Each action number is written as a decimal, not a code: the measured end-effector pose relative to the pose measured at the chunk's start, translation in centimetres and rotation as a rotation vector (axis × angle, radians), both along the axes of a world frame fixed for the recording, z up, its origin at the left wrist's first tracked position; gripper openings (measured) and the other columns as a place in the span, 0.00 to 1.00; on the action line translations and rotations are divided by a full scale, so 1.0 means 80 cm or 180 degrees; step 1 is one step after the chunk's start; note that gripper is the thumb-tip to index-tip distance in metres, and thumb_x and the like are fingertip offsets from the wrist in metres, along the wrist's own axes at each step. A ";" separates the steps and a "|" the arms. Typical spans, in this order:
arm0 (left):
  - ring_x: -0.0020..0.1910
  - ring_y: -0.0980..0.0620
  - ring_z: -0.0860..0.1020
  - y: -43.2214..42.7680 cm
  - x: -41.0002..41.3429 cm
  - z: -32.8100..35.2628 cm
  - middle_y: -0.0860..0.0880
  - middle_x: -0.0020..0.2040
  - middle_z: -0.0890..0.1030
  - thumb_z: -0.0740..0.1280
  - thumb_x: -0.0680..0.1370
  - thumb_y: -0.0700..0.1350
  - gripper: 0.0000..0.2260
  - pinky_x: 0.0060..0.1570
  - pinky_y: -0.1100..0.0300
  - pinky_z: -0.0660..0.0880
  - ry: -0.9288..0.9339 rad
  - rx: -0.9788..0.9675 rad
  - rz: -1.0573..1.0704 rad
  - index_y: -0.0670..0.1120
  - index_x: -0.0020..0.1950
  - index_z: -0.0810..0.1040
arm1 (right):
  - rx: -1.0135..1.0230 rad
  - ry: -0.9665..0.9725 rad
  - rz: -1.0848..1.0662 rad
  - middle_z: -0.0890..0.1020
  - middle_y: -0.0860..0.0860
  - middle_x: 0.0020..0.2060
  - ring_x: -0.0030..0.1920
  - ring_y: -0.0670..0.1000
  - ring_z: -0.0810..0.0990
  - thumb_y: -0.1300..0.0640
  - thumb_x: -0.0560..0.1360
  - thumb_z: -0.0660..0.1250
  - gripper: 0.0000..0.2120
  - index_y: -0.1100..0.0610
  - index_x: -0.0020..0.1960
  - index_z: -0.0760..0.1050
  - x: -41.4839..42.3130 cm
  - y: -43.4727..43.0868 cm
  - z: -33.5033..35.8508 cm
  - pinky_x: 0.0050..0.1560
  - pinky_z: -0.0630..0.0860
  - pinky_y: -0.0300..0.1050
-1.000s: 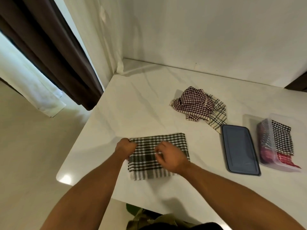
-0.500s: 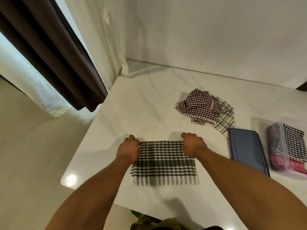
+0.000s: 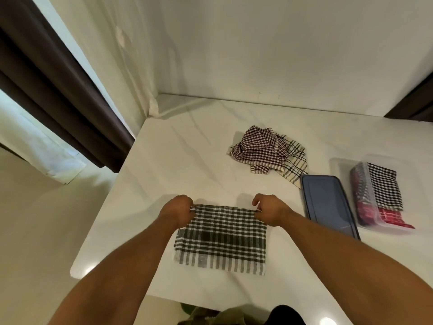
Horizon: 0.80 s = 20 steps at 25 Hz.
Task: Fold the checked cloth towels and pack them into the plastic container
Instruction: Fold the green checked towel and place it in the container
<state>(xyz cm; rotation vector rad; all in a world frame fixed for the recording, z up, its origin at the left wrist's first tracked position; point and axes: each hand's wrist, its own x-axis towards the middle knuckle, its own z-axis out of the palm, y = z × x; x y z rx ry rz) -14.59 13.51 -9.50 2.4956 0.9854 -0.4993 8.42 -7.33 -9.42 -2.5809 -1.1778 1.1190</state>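
Towel (image 3: 221,238) lying flat as a folded rectangle on table (image 3: 187,160), near front edge; left hand (image 3: 177,213) and right hand (image 3: 269,211) each pinching a far corner, fingers curled on cloth; probably starting next fold. Risk: corners lifting unevenly, layers sliding askew, bundle ending too wide for container (image 3: 342,170), which is sitting well apart at right, beyond lid (image 3: 328,205).
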 end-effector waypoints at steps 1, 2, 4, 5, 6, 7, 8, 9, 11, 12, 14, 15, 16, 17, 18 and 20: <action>0.42 0.49 0.78 -0.003 0.002 0.005 0.49 0.40 0.79 0.66 0.76 0.52 0.11 0.38 0.59 0.72 -0.0059 0.0005 0.0023 0.45 0.42 0.80 | 0.0018 0.0017 -0.0028 0.80 0.51 0.55 0.49 0.50 0.80 0.53 0.75 0.70 0.17 0.51 0.63 0.74 0.002 -0.005 0.003 0.49 0.80 0.43; 0.37 0.50 0.77 -0.007 0.005 0.011 0.50 0.35 0.77 0.67 0.77 0.53 0.13 0.35 0.60 0.70 -0.0175 -0.0028 0.0093 0.47 0.36 0.77 | 0.0091 -0.0005 -0.0057 0.81 0.50 0.55 0.48 0.49 0.80 0.53 0.74 0.70 0.17 0.51 0.63 0.75 0.004 -0.009 0.009 0.49 0.81 0.43; 0.33 0.53 0.77 -0.013 0.011 0.024 0.51 0.32 0.77 0.67 0.77 0.55 0.17 0.32 0.60 0.70 -0.0460 -0.0107 0.0275 0.48 0.33 0.77 | 0.0414 -0.0143 -0.0198 0.81 0.49 0.53 0.49 0.49 0.81 0.54 0.75 0.70 0.15 0.51 0.61 0.77 0.010 -0.019 0.023 0.50 0.81 0.44; 0.37 0.53 0.78 -0.014 0.014 0.031 0.51 0.35 0.80 0.67 0.78 0.55 0.15 0.36 0.59 0.73 -0.0618 -0.0076 0.0344 0.47 0.37 0.81 | 0.0615 -0.0251 -0.0262 0.82 0.48 0.53 0.50 0.49 0.80 0.54 0.76 0.69 0.13 0.51 0.60 0.77 0.014 -0.023 0.030 0.51 0.80 0.44; 0.42 0.52 0.80 -0.016 0.018 0.038 0.51 0.41 0.82 0.67 0.78 0.54 0.12 0.41 0.57 0.76 -0.0772 0.0006 0.0381 0.47 0.43 0.83 | 0.0790 -0.0361 -0.0284 0.82 0.48 0.53 0.51 0.48 0.80 0.54 0.76 0.69 0.12 0.51 0.59 0.78 0.019 -0.028 0.039 0.52 0.80 0.44; 0.47 0.51 0.80 -0.017 0.024 0.045 0.50 0.46 0.82 0.68 0.78 0.53 0.11 0.46 0.56 0.76 -0.0924 0.0114 0.0357 0.47 0.48 0.83 | 0.0917 -0.0436 -0.0270 0.82 0.48 0.53 0.52 0.49 0.80 0.54 0.76 0.69 0.12 0.51 0.59 0.79 0.026 -0.034 0.048 0.53 0.79 0.44; 0.49 0.50 0.79 -0.017 0.031 0.053 0.50 0.49 0.81 0.68 0.78 0.52 0.10 0.49 0.55 0.76 -0.1048 0.0193 0.0289 0.47 0.51 0.83 | 0.0983 -0.0459 -0.0216 0.83 0.49 0.54 0.53 0.49 0.80 0.55 0.77 0.68 0.12 0.53 0.59 0.80 0.036 -0.039 0.058 0.54 0.78 0.44; 0.50 0.49 0.79 -0.015 0.039 0.061 0.50 0.50 0.81 0.69 0.77 0.51 0.09 0.50 0.54 0.76 -0.1111 0.0216 0.0210 0.48 0.52 0.83 | 0.0956 -0.0454 -0.0088 0.83 0.50 0.53 0.53 0.51 0.80 0.56 0.77 0.68 0.11 0.55 0.59 0.81 0.047 -0.043 0.068 0.54 0.77 0.44; 0.49 0.49 0.79 -0.013 0.058 0.086 0.50 0.49 0.82 0.70 0.76 0.49 0.06 0.48 0.54 0.76 -0.1053 0.0195 0.0004 0.50 0.50 0.80 | 0.0581 -0.0434 0.0377 0.84 0.52 0.49 0.49 0.51 0.80 0.57 0.77 0.68 0.10 0.57 0.56 0.83 0.067 -0.053 0.093 0.50 0.74 0.43; 0.47 0.48 0.79 -0.012 0.071 0.100 0.49 0.48 0.82 0.70 0.76 0.49 0.06 0.47 0.54 0.76 -0.0985 0.0240 -0.0146 0.50 0.51 0.78 | 0.0496 -0.0459 0.0470 0.84 0.51 0.45 0.46 0.50 0.80 0.56 0.76 0.69 0.09 0.57 0.53 0.83 0.078 -0.056 0.106 0.47 0.73 0.42; 0.49 0.47 0.78 -0.007 0.097 0.126 0.48 0.51 0.82 0.69 0.77 0.48 0.11 0.49 0.53 0.75 -0.0915 0.0435 -0.0440 0.51 0.58 0.76 | 0.0784 -0.0618 0.0264 0.82 0.50 0.42 0.45 0.50 0.79 0.55 0.77 0.68 0.07 0.56 0.51 0.83 0.098 -0.060 0.130 0.46 0.71 0.41; 0.52 0.46 0.78 -0.007 0.111 0.138 0.48 0.52 0.82 0.69 0.77 0.48 0.13 0.51 0.53 0.74 -0.0870 0.0615 -0.0597 0.51 0.61 0.76 | 0.0979 -0.0766 0.0136 0.82 0.50 0.43 0.45 0.51 0.79 0.54 0.78 0.67 0.07 0.56 0.51 0.82 0.105 -0.062 0.140 0.46 0.70 0.42; 0.54 0.46 0.77 -0.008 0.124 0.151 0.47 0.53 0.81 0.68 0.78 0.48 0.13 0.52 0.53 0.74 -0.0796 0.0844 -0.0780 0.51 0.62 0.78 | 0.1149 -0.0872 0.0036 0.82 0.50 0.44 0.46 0.51 0.78 0.55 0.78 0.66 0.07 0.56 0.51 0.82 0.110 -0.064 0.151 0.46 0.69 0.42; 0.54 0.46 0.77 -0.010 0.138 0.163 0.47 0.52 0.81 0.67 0.78 0.47 0.11 0.51 0.54 0.73 -0.0758 0.1050 -0.0920 0.51 0.60 0.80 | 0.1255 -0.0911 -0.0038 0.82 0.50 0.45 0.45 0.50 0.78 0.56 0.78 0.65 0.07 0.56 0.51 0.81 0.116 -0.066 0.160 0.46 0.70 0.42; 0.53 0.46 0.77 -0.010 0.150 0.173 0.47 0.52 0.82 0.66 0.78 0.46 0.10 0.48 0.55 0.73 -0.0761 0.1121 -0.0904 0.51 0.58 0.81 | 0.1269 -0.0876 -0.0055 0.83 0.51 0.46 0.43 0.50 0.79 0.58 0.78 0.64 0.07 0.56 0.50 0.81 0.119 -0.067 0.167 0.45 0.71 0.42; 0.49 0.47 0.78 -0.015 0.166 0.186 0.47 0.50 0.82 0.65 0.78 0.44 0.08 0.44 0.56 0.73 -0.0788 0.0996 -0.0748 0.50 0.54 0.82 | 0.1269 -0.0774 -0.0050 0.85 0.52 0.43 0.39 0.49 0.82 0.62 0.76 0.63 0.08 0.56 0.49 0.81 0.120 -0.073 0.177 0.43 0.77 0.44</action>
